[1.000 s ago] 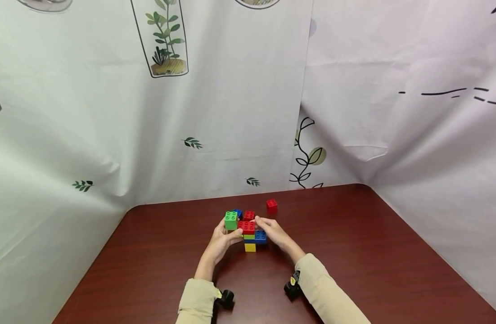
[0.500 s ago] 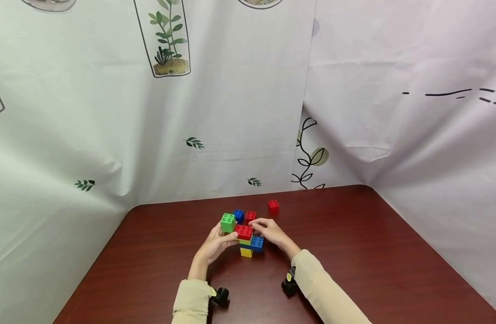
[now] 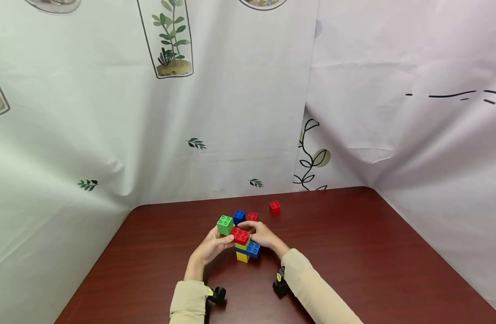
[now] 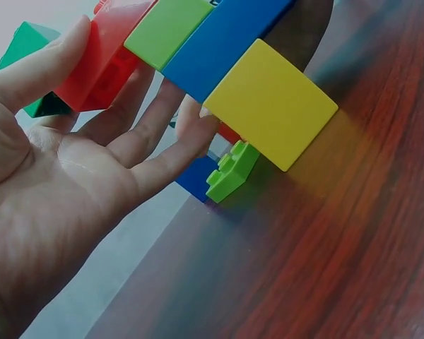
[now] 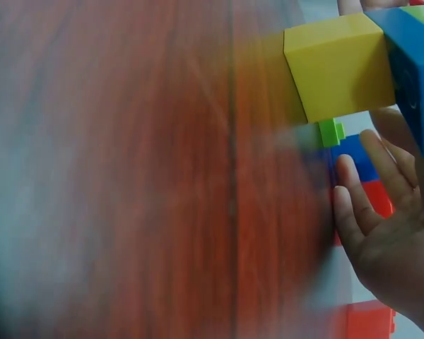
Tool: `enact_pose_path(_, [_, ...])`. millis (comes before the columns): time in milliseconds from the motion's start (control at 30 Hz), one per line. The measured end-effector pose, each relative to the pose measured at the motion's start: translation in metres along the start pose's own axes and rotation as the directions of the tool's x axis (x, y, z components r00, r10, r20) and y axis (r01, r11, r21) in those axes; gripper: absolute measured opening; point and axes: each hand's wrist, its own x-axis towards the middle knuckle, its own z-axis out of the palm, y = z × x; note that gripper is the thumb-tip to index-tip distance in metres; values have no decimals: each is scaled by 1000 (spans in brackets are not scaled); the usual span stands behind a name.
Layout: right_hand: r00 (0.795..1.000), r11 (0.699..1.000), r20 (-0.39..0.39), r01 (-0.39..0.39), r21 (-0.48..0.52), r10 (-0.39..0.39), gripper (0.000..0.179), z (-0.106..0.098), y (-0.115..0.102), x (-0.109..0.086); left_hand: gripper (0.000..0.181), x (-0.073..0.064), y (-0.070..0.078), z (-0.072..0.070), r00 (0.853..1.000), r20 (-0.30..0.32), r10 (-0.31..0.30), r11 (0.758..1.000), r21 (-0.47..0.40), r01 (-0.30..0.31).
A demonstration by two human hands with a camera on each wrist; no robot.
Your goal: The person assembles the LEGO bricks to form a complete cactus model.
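My left hand (image 3: 209, 246) grips a stack of toy building bricks. Its thumb presses the near side of the red brick (image 3: 240, 236), and its other fingers reach behind. Below the red come a lime brick (image 4: 168, 32), a long blue brick (image 3: 253, 249) jutting right, and a yellow brick (image 4: 271, 104) at the bottom. A bright green brick (image 3: 225, 224) sits beside the red one, over the left fingers. Behind the stack, my right hand (image 3: 263, 235) has its fingers extended toward the left hand; the right wrist view shows them spread, with part hidden by the blue brick.
Behind the hands stand a loose blue brick (image 3: 239, 216) and a red brick (image 3: 252, 217). Another red brick (image 3: 275, 207) lies farther back on the brown table (image 3: 333, 252). A small lime brick (image 4: 232, 171) shows low behind the stack. White printed cloth (image 3: 240, 99) hangs around the table.
The left hand and the stack have shifted slightly left and toward me, and the stack has turned a little. My right hand has moved left, its fingers reaching farther behind the red brick.
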Motion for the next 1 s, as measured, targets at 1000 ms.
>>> enact_pose_path(1000, [999, 991, 13, -30, -132, 32, 38, 16, 4, 3, 69, -10, 3, -6, 999, 41, -16, 1000, 2, 16])
